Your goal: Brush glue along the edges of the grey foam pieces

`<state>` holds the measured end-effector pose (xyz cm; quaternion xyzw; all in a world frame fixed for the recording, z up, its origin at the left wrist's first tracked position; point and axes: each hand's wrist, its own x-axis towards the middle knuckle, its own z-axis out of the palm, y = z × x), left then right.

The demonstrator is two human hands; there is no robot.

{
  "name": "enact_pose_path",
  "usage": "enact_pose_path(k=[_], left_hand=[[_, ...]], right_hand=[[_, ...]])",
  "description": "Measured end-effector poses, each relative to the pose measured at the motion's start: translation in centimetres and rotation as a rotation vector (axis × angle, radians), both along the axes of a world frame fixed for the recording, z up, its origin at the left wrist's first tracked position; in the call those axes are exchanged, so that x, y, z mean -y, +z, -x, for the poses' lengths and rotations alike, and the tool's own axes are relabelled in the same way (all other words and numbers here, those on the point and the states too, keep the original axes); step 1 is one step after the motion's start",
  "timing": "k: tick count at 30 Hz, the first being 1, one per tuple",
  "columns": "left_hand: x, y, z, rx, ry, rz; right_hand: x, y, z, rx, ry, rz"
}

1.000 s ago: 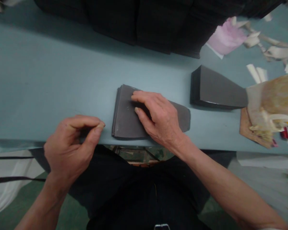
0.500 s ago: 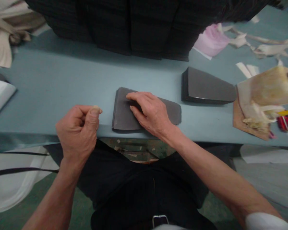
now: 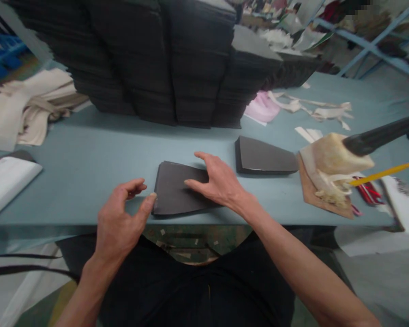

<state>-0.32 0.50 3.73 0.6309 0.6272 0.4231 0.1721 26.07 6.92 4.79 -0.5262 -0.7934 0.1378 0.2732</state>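
A stack of dark grey tapered sheets [image 3: 175, 188] lies near the table's front edge, its wide end to the left. My right hand [image 3: 221, 179] is over the narrow end of this stack with thumb and fingers apart, and it hides that end. My left hand [image 3: 122, 218] is at the wide end, its thumb tip by the left edge of the sheets and its fingers parted from the thumb. Farther back on the right sits a second, neat stack of tapered grey sheets [image 3: 267, 155].
Tall piles of black sheets [image 3: 170, 68] rise at the back. Pale cloth strips [image 3: 34, 104] and a white object [image 3: 10, 184] lie on the left. On the right are a yellowish block with a black handle [image 3: 344, 152], a yellow stick [image 3: 383, 174] and a pink piece [image 3: 263, 107].
My left hand has opened from a closed pinch and moved right to the stack's edge. My right hand's fingers have spread. The view has tilted up, showing more of the background.
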Motion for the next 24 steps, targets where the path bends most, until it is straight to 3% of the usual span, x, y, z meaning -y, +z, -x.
enact_pose_path(k=[3,5,9,12,14,17,20,24], left_hand=[[2.9,0.0,-0.5,0.061,0.109,0.016],[5.4,-0.8,-0.9,0.116,0.119,0.054],[9.0,-4.3,-2.2,0.622,0.086,0.589],[9.6,-6.9,-3.6,0.952,0.227,0.645],[9.4,-7.7,-4.5,1.089,0.265,0.612],[9.0,-7.3,-5.4,1.17,0.278,0.589],[9.0,-5.5,-5.4,1.199,0.254,0.626],[9.8,-3.6,-4.4,1.068,0.274,0.739]], right_hand=[[0.2,0.0,0.0,0.089,0.047,0.058],[0.3,-0.2,0.5,0.092,0.057,0.065],[0.2,-0.9,1.9,0.06,0.042,0.086],[0.4,-1.2,2.4,0.045,0.101,0.09],[0.8,-1.3,2.5,0.041,0.153,0.082],[1.4,-1.4,2.3,0.035,0.252,0.075],[2.0,-1.7,2.1,0.013,0.327,0.068],[2.7,-2.0,1.6,-0.007,0.424,0.003]])
